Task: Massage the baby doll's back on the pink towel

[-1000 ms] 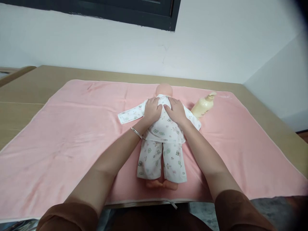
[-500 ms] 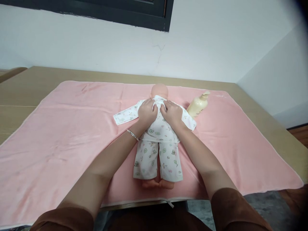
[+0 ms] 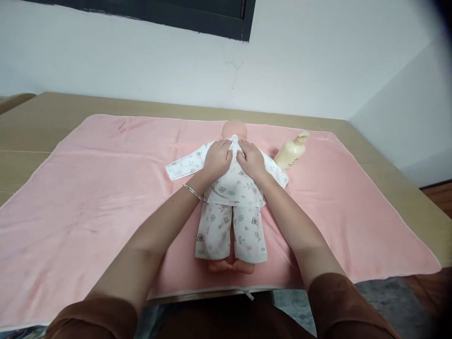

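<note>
A baby doll (image 3: pixel 234 128) in a white printed top (image 3: pixel 235 190) and matching trousers (image 3: pixel 214 230) lies stretched out, its bald head at the far end and its feet toward me. No face shows on it. My left hand (image 3: pixel 218 157) rests flat on the left of its upper body, fingers pointing to the head. On the other side, my right hand (image 3: pixel 251 159) lies the same way, thumb toward the middle. Both hands are open and touch the top's cloth. A silver bangle (image 3: pixel 192 191) circles my left wrist.
Beneath the doll a pink blanket (image 3: pixel 116 197) covers much of the wooden table (image 3: pixel 141 103). A cream pump bottle (image 3: pixel 290 151) lies tilted beside the doll's right-hand sleeve. Behind the table rises a white wall (image 3: pixel 176 70) with a dark frame (image 3: pixel 197 16).
The fingers of both hands have straightened from a curled pose and now lie flatter on the doll's upper body. The doll and bottle stay in place; the view has tilted slightly.
</note>
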Motion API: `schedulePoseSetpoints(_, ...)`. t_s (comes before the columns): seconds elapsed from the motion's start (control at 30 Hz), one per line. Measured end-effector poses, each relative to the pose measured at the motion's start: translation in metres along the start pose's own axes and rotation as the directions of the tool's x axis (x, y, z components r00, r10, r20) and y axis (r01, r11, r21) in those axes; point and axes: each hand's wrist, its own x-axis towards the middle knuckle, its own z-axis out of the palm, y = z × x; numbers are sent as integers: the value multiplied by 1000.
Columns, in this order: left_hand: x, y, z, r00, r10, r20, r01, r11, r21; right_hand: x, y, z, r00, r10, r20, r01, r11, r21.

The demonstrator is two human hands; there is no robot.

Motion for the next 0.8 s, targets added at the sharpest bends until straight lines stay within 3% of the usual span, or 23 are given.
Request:
schedulePoseSetpoints(0.07,-3,6,-1,1000,-5,-27,6,999,45,-5,-8,-3,998,50,-35,-50,998,-23)
schedulePoseSetpoints(0.23,-8,13,1,985,-144,-94,151,986,72,-10,-17,-5,982,173,-74,-178,982,-60)
schedulePoseSetpoints(0.5,-1,4,2,994,-107,-13,106,994,-18,5,6,1,997,62,52,-62,998,-19)
schedulePoseSetpoints(0.6,-8,13,0,991,-117,-64,120,992,32,-1,-5,-3,999,35,20,-34,999,-43)
schedulePoseSetpoints(0.8,-16,22,0,974,-194,-120,207,973,101,-15,-27,-6,986,142,-85,-150,983,-109)
